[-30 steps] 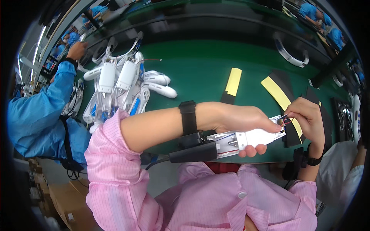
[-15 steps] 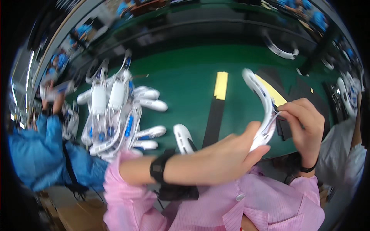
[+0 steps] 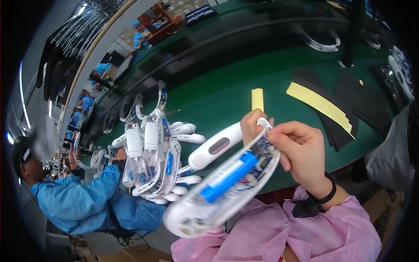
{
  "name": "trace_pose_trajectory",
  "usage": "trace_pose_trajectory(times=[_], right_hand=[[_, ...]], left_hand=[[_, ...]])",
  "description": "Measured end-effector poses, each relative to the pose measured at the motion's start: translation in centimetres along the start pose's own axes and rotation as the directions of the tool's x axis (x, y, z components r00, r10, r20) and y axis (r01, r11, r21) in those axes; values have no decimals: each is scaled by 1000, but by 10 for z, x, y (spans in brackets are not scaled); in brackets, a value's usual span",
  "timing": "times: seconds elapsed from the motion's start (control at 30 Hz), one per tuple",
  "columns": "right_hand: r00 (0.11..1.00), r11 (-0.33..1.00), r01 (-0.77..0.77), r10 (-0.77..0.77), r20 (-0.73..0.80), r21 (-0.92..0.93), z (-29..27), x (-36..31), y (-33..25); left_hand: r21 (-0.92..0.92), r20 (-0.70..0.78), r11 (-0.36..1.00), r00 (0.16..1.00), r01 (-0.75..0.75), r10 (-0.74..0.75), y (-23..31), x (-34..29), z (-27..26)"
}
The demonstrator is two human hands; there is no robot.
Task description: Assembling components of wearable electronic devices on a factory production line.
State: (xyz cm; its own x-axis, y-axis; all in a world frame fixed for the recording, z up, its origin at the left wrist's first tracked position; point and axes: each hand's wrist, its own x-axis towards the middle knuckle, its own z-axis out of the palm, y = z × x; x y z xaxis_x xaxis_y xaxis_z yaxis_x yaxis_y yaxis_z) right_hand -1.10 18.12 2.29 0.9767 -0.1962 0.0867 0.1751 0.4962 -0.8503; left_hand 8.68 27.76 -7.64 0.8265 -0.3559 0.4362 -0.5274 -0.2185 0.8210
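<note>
An opened white neck fan tilts in front of me, its inside facing up. A blue battery, wires and a circuit board show in it, and a round vented end points at the lower left. My left hand is closed around its upper part from behind, mostly hidden. A second white arm with a dotted grille and an oval window extends down-left from that hand. My right hand pinches with thumb and forefinger at the board end of the housing; what lies between the fingertips is too small to make out.
Several opened white fans are piled on the green table at the left. Black strips, a curved yellow strip and a short yellow piece lie beyond my hands. A blue-clad co-worker sits close at left.
The fan has swung round, so its open inside and battery now face up. My left hand has gone from the near side to behind it. The view has shifted too, showing more of the left.
</note>
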Motion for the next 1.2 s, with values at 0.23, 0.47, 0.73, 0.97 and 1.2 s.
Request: trace_pose_trajectory(times=[0.23, 0.47, 0.73, 0.97, 1.2], right_hand=[[980, 909, 199, -184, 78, -365, -21, -12, 3], [941, 826, 313, -203, 271, -469, -24, -17, -3], [939, 955, -89, 174, 295, -281, -21, -10, -13], [884, 709, 446, -254, 391, -546, -18, -11, -2], [834, 497, 536, -187, 519, -682, -11, -15, -13]], left_hand=[[524, -71, 604, 675, -601, 734, 4, 22, -14], [552, -107, 611, 679, -567, 726, -11, 21, -17], [337, -200, 809, 803, -482, 562, -6, 25, -6], [522, -446, 682, 518, -512, 730, 17, 26, -8], [538, -406, 730, 629, -422, 663, 17, 16, -28]])
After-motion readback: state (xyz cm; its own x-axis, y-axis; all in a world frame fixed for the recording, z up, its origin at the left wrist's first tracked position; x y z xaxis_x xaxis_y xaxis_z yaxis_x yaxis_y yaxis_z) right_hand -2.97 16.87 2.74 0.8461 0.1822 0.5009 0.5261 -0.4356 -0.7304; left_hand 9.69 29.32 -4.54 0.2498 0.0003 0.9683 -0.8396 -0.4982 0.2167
